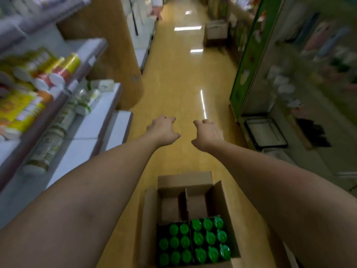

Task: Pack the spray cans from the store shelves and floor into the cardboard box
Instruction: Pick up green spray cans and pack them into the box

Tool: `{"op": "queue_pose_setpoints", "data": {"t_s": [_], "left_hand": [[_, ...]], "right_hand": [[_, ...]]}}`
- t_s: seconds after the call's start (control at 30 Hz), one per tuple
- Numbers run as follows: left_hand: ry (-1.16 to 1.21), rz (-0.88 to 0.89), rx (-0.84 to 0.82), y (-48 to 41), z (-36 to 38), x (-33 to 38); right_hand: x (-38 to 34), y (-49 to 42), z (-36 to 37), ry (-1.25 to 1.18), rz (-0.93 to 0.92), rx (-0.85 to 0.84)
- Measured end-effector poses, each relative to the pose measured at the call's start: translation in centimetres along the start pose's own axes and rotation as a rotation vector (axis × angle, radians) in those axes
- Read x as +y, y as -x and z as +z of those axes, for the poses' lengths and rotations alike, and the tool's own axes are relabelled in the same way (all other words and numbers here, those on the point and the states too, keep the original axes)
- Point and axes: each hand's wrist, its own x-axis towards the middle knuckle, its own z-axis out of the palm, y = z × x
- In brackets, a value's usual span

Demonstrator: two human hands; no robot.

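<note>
Cans (210, 237) with green caps fill the near half of the box (228, 209), standing upright in 2 tight blocks. More lie on their sides on the left shelves (90, 120). I can't spot any loose on the floor (183, 84) from this angle.

My guess on handling: rigid metal, smooth and a bit slippery, with some weight if they're full. They look small enough to take 1 per hand. The ones lying down will probably roll as soon as you nudge a neighbor. I'd wrap around the body about halfway up, not the cap, since caps can pop off.

The floor is glossy tan and throws back the ceiling lights, so a dropped can would likely skate off down the aisle. The left shelves are white tiers. Yellow cans (65, 64) are heaped sideways on an upper tier, and pale cans (50, 144) lie end to end on a lower one. The right shelves (247, 60) are too blurry to tell what's on them.

The box sits on the floor with its flaps open. Its far half is 2 bare compartments split by a divider, so there's plenty of room left.

Left hand (164, 130) and right hand (207, 132) are both stretched out over the floor past the box. They're a little apart, with fingers loosely curled, holding and touching nothing.
</note>
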Motion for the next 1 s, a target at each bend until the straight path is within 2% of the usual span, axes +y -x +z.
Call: {"op": "queue_pose_setpoints", "data": {"t_s": [0.23, 0.43, 0.53, 0.67, 1.0], "left_hand": [[0.022, 0.211, 0.161, 2.1, -9.2, 6.5], [-0.05, 0.454, 0.16, 4.8, -11.5, 11.8], [-0.065, 0.593, 0.156, 6.5, -11.4, 15.1], [-0.12, 0.779, 0.129, 10.3, -9.7, 20.6], [-0.154, 1.278, 0.041, 25.5, -3.6, 32.5]], "right_hand": [[0.6, 3.8, -11.3, 0.036, 0.112, 0.231], [2.7, 10.0, -15.8, 0.031, 0.262, 0.33], [4.5, 14.1, -16.6, 0.027, 0.35, 0.364], [7.2, 21.3, -16.7, 0.084, 0.555, 0.42], [11.9, 41.0, -16.4, 0.114, 0.985, 0.54]]}}
